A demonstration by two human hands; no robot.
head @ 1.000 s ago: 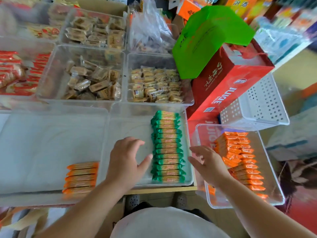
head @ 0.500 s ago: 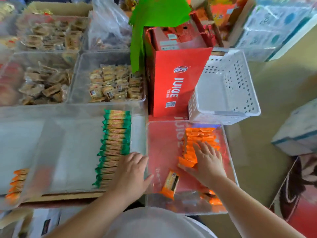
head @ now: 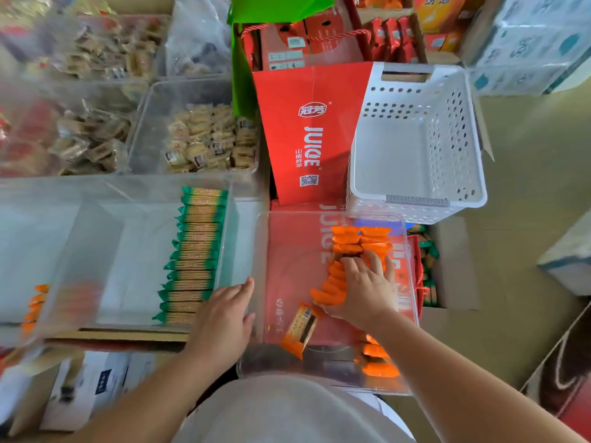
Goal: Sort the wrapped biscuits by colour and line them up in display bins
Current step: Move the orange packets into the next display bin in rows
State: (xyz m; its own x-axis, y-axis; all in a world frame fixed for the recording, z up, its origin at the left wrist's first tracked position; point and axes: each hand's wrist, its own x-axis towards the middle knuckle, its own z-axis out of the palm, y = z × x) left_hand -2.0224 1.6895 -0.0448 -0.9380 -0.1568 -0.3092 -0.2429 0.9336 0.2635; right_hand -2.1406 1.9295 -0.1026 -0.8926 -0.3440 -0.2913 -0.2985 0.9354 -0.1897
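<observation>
Orange biscuits [head: 348,247] lie in a row in the clear bin [head: 303,213], which sits just on your side of the red juice box [head: 307,135]. Your right hand [head: 364,282] is laid flat on the half of the row farther from the juice box. Its fingers are spread and fairly straight, and they press on the packs without curling round any. The packs by your palm lean and overlap, while those at the end nearest the juice box lie flatter.

One loose biscuit [head: 300,327] lies apart from the row, tilted, farther from the juice box and over towards your left hand [head: 224,318]. A few corner packs [head: 377,362], also orange, are bunched in the bin's corner farthest from the juice box, under your right forearm.

Your left hand holds nothing. Its fingers are straight and lie against the clear bin's left wall, with the thumb near the rim.

Left of the juice box and nearer you, green biscuits [head: 192,254] form one neat line down the right side of the left bin [head: 140,251], each pack touching the next. Much farther left, a short stack of far packs [head: 33,305], orange and blurred, shows at the edge.

A white basket [head: 415,199] stands just right of the juice box. A bin of brown snacks [head: 211,139] sits just left of it.
</observation>
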